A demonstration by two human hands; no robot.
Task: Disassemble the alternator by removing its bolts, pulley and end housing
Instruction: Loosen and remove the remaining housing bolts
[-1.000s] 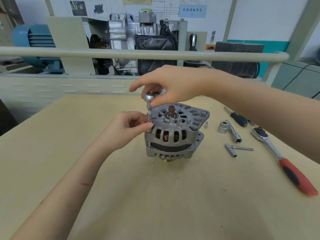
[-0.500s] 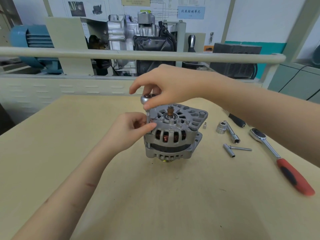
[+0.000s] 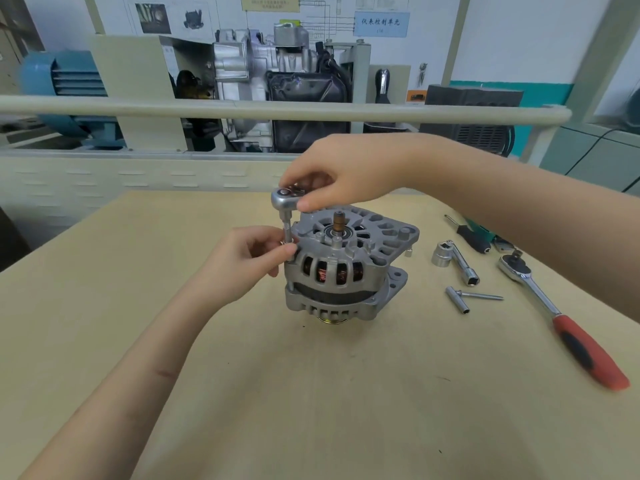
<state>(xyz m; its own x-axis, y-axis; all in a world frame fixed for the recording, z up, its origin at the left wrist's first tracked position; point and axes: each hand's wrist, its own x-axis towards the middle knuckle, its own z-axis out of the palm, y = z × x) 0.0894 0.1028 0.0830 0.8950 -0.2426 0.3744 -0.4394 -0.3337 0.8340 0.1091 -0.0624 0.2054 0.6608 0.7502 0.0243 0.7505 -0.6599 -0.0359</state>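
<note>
Alternator (image 3: 346, 268) stands on end mid-tabletop (image 3: 311, 393), pulley (image 3: 333, 321) down and barely showing under the body, shaft stub up. End housing (image 3: 356, 230) sits on top, not yet lifted.

A small ratchet head (image 3: 286, 196) with a slim socket extension (image 3: 287, 233) stands upright on a through bolt at the housing's 9 o'clock edge. The bolt head itself is hidden under the socket.

My right hand (image 3: 343, 174) comes over the top, fingers clamped on the ratchet head, thumb against its near side. My left hand (image 3: 242, 261) is at 9 o'clock of the body, fingers pinched together on the extension just above the housing lug.

Step in hand, I judge: spinning this bolt out. To do it well, keep the extension plumb with the left pinch so the socket stays seated, turn the head with short right-hand twists, and don't lean sideways, since the body only stands on its pulley and could tip. Bear down lightly and stop when the bolt runs free.

At 3 o'clock, well apart: a large socket on a bar (image 3: 453, 259), a T-handle socket (image 3: 464, 297), a red-handled ratchet (image 3: 561, 320), a black-handled driver (image 3: 472, 239). A small loose piece (image 3: 409, 252) lies just beside the housing ear; can't tell what it is.
</note>
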